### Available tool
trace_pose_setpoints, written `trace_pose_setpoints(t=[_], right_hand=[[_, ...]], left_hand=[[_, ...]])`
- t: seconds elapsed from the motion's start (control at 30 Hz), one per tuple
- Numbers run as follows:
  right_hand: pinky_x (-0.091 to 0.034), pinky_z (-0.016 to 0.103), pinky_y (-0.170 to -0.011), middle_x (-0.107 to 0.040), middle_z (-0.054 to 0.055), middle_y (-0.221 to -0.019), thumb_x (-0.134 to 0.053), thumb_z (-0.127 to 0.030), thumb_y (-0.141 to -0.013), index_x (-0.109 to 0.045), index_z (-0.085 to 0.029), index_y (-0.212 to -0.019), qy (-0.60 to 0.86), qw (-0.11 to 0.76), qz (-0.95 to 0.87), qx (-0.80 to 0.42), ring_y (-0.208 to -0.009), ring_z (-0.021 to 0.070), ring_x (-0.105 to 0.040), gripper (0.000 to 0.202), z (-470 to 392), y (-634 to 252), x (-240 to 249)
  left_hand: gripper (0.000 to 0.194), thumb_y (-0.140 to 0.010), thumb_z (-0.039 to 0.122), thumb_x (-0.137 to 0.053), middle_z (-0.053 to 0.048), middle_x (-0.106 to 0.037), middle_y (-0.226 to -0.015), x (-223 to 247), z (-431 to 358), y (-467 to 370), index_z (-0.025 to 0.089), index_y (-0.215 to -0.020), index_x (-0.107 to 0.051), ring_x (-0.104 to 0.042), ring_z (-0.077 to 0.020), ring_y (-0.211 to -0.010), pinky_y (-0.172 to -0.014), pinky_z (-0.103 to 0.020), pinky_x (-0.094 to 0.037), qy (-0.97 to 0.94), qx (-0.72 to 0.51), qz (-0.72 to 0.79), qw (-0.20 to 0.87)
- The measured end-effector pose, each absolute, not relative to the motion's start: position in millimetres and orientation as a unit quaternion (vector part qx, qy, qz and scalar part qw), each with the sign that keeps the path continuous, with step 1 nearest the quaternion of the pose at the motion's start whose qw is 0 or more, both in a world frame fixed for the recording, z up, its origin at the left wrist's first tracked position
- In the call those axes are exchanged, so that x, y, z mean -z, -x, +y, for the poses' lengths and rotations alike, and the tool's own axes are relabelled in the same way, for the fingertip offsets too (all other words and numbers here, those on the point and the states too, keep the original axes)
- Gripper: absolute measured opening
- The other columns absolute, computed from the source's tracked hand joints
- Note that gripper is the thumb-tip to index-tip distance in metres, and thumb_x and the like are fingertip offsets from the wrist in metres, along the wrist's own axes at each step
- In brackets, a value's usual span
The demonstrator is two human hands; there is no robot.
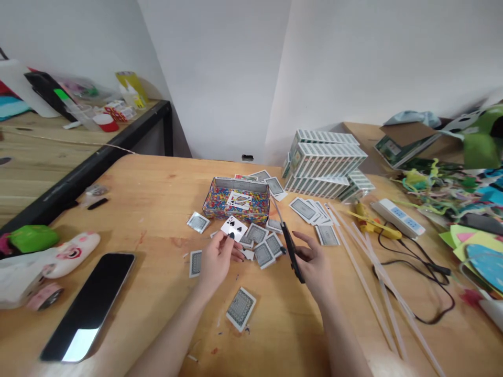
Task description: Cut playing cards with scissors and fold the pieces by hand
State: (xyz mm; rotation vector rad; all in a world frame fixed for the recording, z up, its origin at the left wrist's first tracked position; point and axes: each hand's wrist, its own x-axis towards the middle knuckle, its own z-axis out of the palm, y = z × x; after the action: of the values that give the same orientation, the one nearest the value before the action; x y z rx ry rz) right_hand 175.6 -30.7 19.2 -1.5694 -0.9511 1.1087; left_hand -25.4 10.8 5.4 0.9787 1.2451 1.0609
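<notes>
My left hand (220, 256) pinches a white playing card (233, 228), a five of spades, by its lower edge. A pair of scissors (291, 250) with black handles is in my right hand (314, 264), blades pointing up and away. Just beyond the held card stands a small open box (237, 212) with a colourful speckled pattern, and a face card (239, 200) lies at it. Several face-down cards (264, 255) are scattered between my hands and around the box. Nearer to me lies another face-down card (241, 309), apart from the others.
Stacked packs of cards (328, 162) stand at the back right. Clear glue sticks (365, 272), a yellow glue gun (375, 222) with its black cable and a power strip (398, 217) lie to the right. A phone (88, 306) and a plush toy (73, 254) are on the left.
</notes>
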Motion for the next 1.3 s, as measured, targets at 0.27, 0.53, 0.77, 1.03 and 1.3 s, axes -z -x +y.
trace_pose_setpoints(t=[0.27,0.53,0.77,1.03,1.3], right_hand=[[-0.035,0.02,-0.045,-0.047,-0.001,-0.071,-0.066,-0.05,-0.068,-0.051,-0.02,-0.106,0.404,0.518,-0.41,-0.633,-0.054,0.0092,-0.041,0.051,-50,-138,-20],[-0.041,0.023,-0.04,-0.05,-0.001,-0.061,-0.058,-0.063,-0.068,-0.048,-0.014,-0.113,0.346,0.376,-0.369,-0.776,-0.045,0.0119,-0.049,0.067,-57,-132,-1],[-0.04,0.022,-0.04,-0.049,-0.003,-0.057,-0.06,-0.065,-0.063,-0.051,-0.015,-0.105,0.369,0.338,-0.373,-0.781,-0.043,0.0097,-0.045,0.066,-60,-122,-8],[-0.035,0.021,-0.041,-0.044,-0.005,-0.051,-0.061,-0.058,-0.069,-0.053,-0.015,-0.103,0.365,0.368,-0.374,-0.769,-0.042,0.0086,-0.041,0.055,-60,-121,-17],[-0.032,0.02,-0.039,-0.043,-0.006,-0.048,-0.063,-0.058,-0.066,-0.052,-0.013,-0.105,0.378,0.355,-0.353,-0.779,-0.04,0.008,-0.039,0.06,-59,-121,-10]], left_hand=[[0.009,-0.08,0.028,-0.044,0.004,-0.057,-0.058,-12,12,28,0.019,-0.079,-0.048,-0.057,-0.0133,-0.047,-0.044,-0.023,-0.046,-0.424,-0.484,0.531,0.552],[0.01,-0.079,0.025,-0.042,0.005,-0.052,-0.053,-12,18,41,0.019,-0.075,-0.049,-0.05,-0.0103,-0.042,-0.04,-0.02,-0.041,-0.447,-0.502,0.549,0.497],[0.012,-0.08,0.025,-0.038,0.007,-0.049,-0.049,-13,15,37,0.02,-0.078,-0.048,-0.049,-0.0113,-0.04,-0.039,-0.021,-0.042,-0.48,-0.464,0.552,0.499],[0.013,-0.08,0.026,-0.038,0.005,-0.052,-0.05,-15,10,33,0.019,-0.073,-0.048,-0.053,-0.0127,-0.045,-0.045,-0.022,-0.042,-0.519,-0.428,0.561,0.482],[0.015,-0.082,0.026,-0.037,0.005,-0.053,-0.054,-10,9,34,0.019,-0.077,-0.05,-0.052,-0.0127,-0.046,-0.045,-0.022,-0.042,-0.542,-0.418,0.546,0.484]])
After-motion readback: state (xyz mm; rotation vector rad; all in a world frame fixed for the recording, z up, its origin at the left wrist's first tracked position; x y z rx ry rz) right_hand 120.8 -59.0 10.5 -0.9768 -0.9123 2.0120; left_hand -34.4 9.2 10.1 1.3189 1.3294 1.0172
